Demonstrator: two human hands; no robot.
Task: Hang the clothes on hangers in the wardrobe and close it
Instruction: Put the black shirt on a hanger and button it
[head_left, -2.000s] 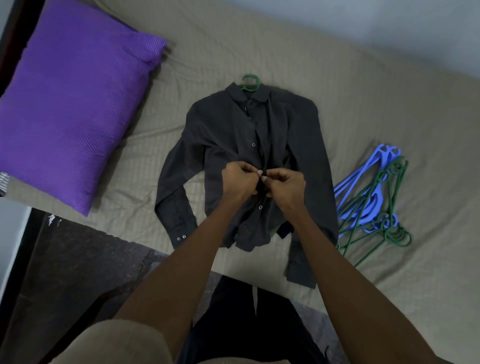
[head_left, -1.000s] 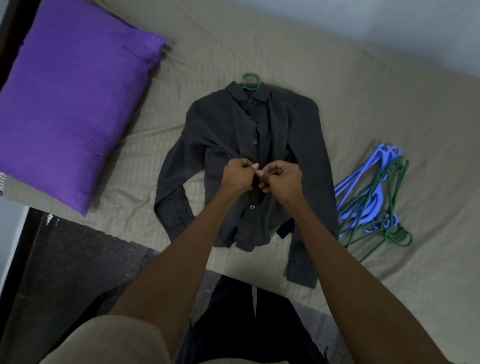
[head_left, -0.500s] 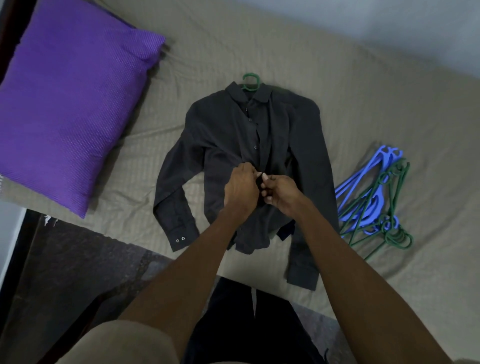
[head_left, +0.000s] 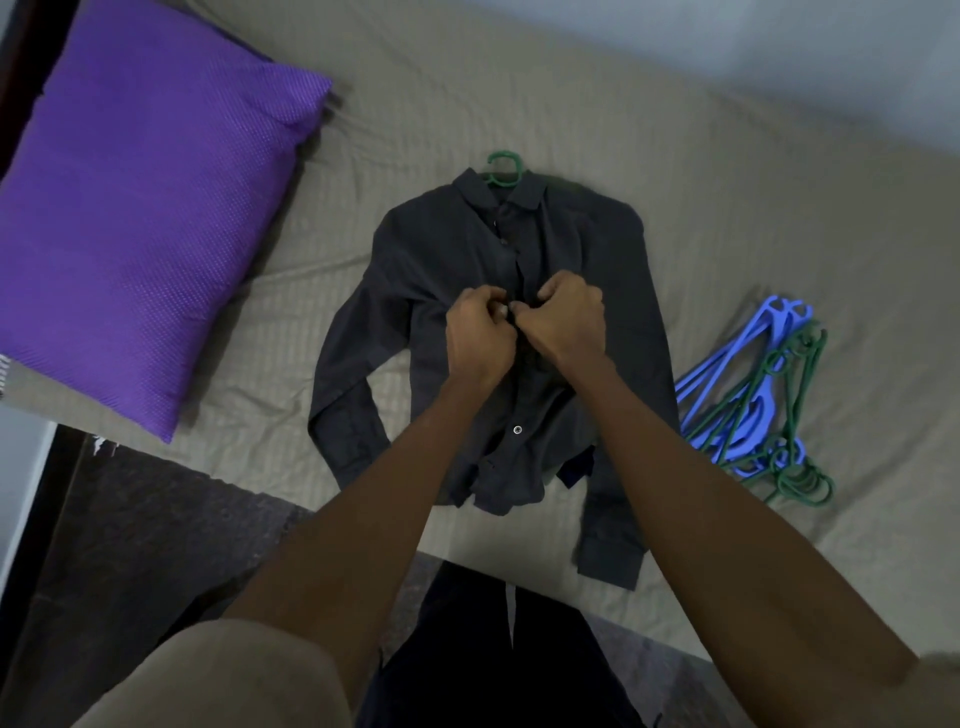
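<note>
Dark button-up shirt (head_left: 441, 260) laid flat, front up, at centre of frame on a taupe bedsheet (head_left: 727, 208); collar toward the top of the frame, sleeves trailing toward the lower edge. Green hanger hook (head_left: 503, 167) protruding from the collar, body of that hanger hidden inside the shirt. Left hand (head_left: 480, 338) and right hand (head_left: 566, 325) side by side at mid-chest on the button placket, knuckles nearly touching. Fingers of both curled, pinching the placket fabric between fingertips; the exact button under the grip hidden. One pale button (head_left: 517, 429) visible lower down the placket, between the forearms. Lower hem bunched and creased near the lower centre. Heap of spare hangers (head_left: 753, 405), blue and green, tangled together at right of frame, just beside the shirt's sleeve. Purple pillow (head_left: 140, 218) at upper left, resting on the sheet, well apart from the shirt. Dark floor (head_left: 130, 545) at lower left
</note>
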